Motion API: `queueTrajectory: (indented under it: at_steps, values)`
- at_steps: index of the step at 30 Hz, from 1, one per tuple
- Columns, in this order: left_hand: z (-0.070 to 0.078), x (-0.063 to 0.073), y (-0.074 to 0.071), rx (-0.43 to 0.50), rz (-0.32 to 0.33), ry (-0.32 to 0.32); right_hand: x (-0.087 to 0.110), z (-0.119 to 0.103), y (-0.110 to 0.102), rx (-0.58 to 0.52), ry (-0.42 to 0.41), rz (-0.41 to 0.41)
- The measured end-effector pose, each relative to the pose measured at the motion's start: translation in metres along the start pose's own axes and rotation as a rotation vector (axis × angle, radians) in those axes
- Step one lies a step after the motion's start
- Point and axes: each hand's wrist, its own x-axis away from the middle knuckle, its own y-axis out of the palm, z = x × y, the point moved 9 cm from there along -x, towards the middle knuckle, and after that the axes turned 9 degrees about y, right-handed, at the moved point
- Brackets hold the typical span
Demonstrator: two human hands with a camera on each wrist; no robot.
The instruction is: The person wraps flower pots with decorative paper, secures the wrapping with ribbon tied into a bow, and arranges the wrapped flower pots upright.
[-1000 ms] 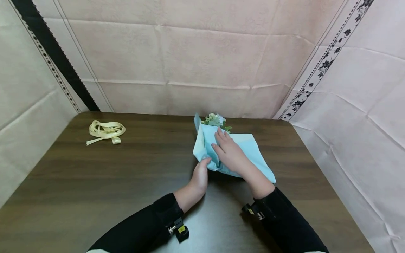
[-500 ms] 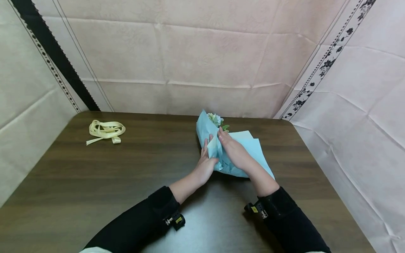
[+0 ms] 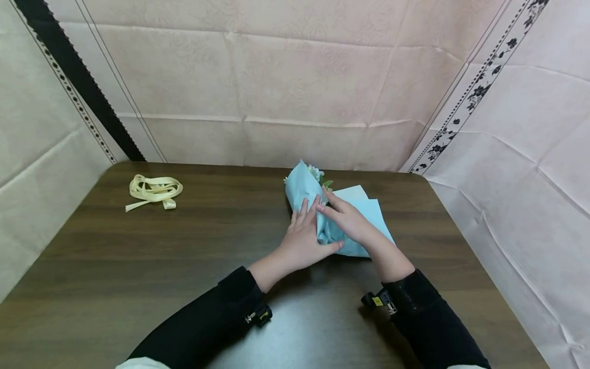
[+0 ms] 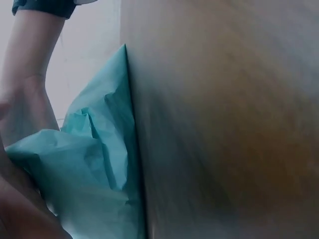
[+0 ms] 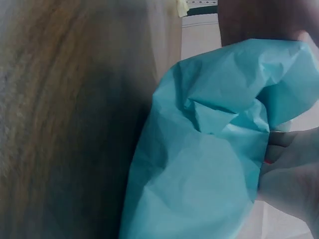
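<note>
Light blue wrapping paper [image 3: 300,185] lies on the table, its left side folded over a small bunch of flowers [image 3: 315,172] that peeks out at the top. My left hand [image 3: 301,240] rests on the folded part with its fingers spread straight and its thumb stretched to the right. Beside it my right hand [image 3: 346,219] reaches in over the paper, fingers extended, fingertips close to the left ones at the fold's edge. The right flap [image 3: 371,207] is spread flat. In the right wrist view, the crumpled lower end of the paper [image 5: 199,174] hides part of the right hand [image 5: 294,174].
A coiled pale yellow ribbon [image 3: 155,189] lies at the back left of the brown wooden table [image 3: 184,246]. Behind the table hangs a pale cloth [image 3: 276,92], with more cloth at both sides.
The left hand has brought the paper's left side up and over the flowers to the right, and now lies flatter on it. The right hand has shifted slightly right, its thumb spread from the fingers.
</note>
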Motion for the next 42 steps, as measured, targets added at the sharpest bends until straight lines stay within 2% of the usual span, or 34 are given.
queueTrajectory:
  at_steps: [3,5,7,12,14,17,20,23,29,33,37,40,42]
  values:
    - [0.002,-0.001,0.001,-0.061,-0.009,0.022,0.001,0.0,-0.001,-0.017,0.011,-0.022]
    - [0.002,-0.002,0.002,-0.08,-0.016,0.027,0.003,-0.001,-0.005,-0.034,0.021,-0.003]
    - [0.004,-0.005,0.003,-0.096,-0.012,0.034,0.005,-0.001,-0.013,-0.054,0.019,0.079]
    - [0.006,-0.009,0.004,-0.132,0.001,0.042,0.022,-0.008,-0.038,-0.114,-0.049,0.39]
    - [0.007,-0.01,0.003,-0.144,-0.004,0.046,0.03,-0.013,-0.039,-0.113,-0.073,0.431]
    - [0.008,-0.012,0.002,-0.157,-0.011,0.059,0.036,-0.017,-0.035,-0.106,-0.082,0.405]
    - [0.008,-0.013,0.001,-0.165,-0.018,0.079,0.039,-0.017,-0.034,-0.142,-0.075,0.379]
    - [0.006,-0.014,0.002,-0.17,-0.031,0.099,0.044,-0.013,-0.036,-0.158,-0.062,0.396]
    - [0.002,-0.015,-0.001,-0.258,-0.058,0.152,0.049,0.009,-0.04,-0.205,0.031,0.43]
    - [0.002,-0.017,-0.01,-0.324,-0.043,0.235,0.052,0.027,-0.041,-0.332,0.101,0.429]
    - [0.0,-0.022,-0.022,-0.319,0.013,0.298,0.052,0.04,-0.035,-0.489,0.163,0.332]
    - [-0.003,-0.029,-0.027,-0.262,0.031,0.311,0.049,0.044,-0.03,-0.516,0.189,0.253]
    - [-0.005,-0.032,-0.026,-0.224,0.011,0.307,0.048,0.046,-0.029,-0.497,0.194,0.233]
